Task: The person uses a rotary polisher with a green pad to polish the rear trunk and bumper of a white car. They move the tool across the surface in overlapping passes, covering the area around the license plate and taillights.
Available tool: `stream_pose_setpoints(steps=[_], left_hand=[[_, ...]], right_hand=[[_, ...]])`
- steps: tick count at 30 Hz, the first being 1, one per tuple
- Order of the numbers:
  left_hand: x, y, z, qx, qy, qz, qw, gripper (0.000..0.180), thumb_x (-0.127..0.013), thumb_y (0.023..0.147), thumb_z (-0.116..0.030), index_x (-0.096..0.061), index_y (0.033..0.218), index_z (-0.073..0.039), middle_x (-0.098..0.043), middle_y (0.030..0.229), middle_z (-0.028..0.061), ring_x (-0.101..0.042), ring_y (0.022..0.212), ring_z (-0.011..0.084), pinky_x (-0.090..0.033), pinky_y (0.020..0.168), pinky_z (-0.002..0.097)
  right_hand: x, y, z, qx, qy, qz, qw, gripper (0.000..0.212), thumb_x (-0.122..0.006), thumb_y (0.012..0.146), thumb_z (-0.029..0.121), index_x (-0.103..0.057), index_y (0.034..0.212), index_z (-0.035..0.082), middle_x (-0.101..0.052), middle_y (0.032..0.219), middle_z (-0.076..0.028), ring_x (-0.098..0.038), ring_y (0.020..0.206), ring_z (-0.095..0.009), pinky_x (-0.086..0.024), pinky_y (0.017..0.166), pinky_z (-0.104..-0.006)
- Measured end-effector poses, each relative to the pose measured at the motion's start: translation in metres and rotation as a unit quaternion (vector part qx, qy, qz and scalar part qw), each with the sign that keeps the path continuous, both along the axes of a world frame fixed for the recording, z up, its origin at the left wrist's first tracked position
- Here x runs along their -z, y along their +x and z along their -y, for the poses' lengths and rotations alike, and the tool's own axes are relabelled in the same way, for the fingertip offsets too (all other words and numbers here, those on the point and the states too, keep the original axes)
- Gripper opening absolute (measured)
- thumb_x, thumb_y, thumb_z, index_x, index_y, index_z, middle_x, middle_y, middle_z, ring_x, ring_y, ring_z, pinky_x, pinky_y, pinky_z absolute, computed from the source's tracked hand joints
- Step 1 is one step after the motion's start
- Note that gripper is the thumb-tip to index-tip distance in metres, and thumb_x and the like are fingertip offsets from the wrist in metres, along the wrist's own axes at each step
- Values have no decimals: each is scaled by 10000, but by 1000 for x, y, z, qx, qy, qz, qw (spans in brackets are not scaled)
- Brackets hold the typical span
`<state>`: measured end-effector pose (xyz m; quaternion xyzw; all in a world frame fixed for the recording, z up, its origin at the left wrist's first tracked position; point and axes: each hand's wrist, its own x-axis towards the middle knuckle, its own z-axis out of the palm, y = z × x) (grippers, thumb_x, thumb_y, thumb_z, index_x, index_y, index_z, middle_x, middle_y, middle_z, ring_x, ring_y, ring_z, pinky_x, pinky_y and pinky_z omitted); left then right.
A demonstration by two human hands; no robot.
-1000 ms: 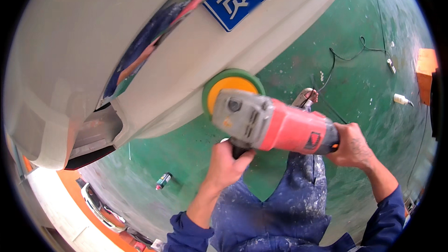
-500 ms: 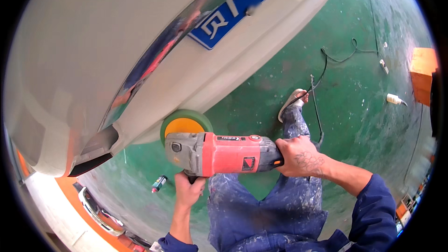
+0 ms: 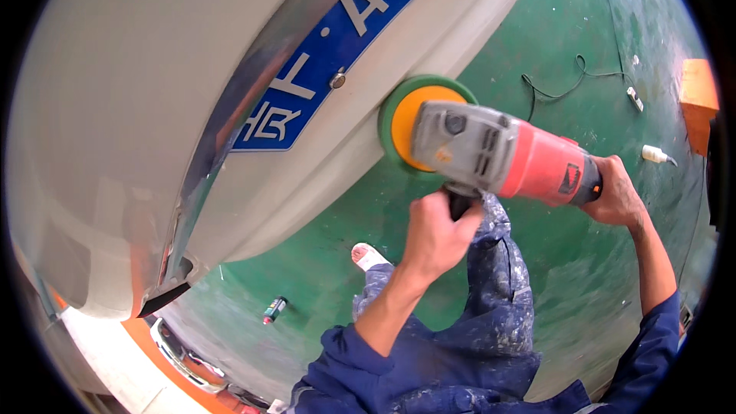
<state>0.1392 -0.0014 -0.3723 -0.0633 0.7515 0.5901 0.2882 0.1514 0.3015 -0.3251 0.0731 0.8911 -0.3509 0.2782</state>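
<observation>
A red and grey electric polisher is held in both hands, with its round yellow and green pad against the lower edge of a white car bumper. My left hand is closed round the black side handle below the grey head. At the tool's rear end, my right hand wraps round the dark body grip. Up and to the left of the pad, a blue licence plate is fixed to the car. The palm sides of both hands are hidden.
A dark cable curls over the green floor at right. A white bottle lies there, near an orange box. At lower left are a small dark bottle and a detached bumper beside an orange strip.
Both hands have carried the polisher right and up along the bumper, from near its left corner to below the plate. The tool has tilted, its rear end lower, and my view has shifted.
</observation>
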Motion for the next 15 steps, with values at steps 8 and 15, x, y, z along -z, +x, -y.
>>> stream_pose_setpoints(steps=[8, 15], left_hand=[[23, 64, 62, 39, -262, -106, 958, 208, -734, 792, -174, -648, 810, 14, -645, 689, 258, -659, 687, 471, -534, 620, 521], [-44, 110, 186, 146, -469, -46, 870, 207, -720, 790, -155, -640, 855, 24, -661, 713, 247, -662, 662, 453, -518, 614, 519]], right_hand=[[210, 74, 97, 23, -271, -7, 962, 302, -751, 721, 37, -724, 1021, 9, -747, 875, -103, -639, 849, -66, -551, 768, -321], [243, 135, 321, 32, -532, -50, 845, 457, -812, 756, 124, -671, 1177, 15, -746, 1024, -119, -671, 967, -129, -554, 877, -338]])
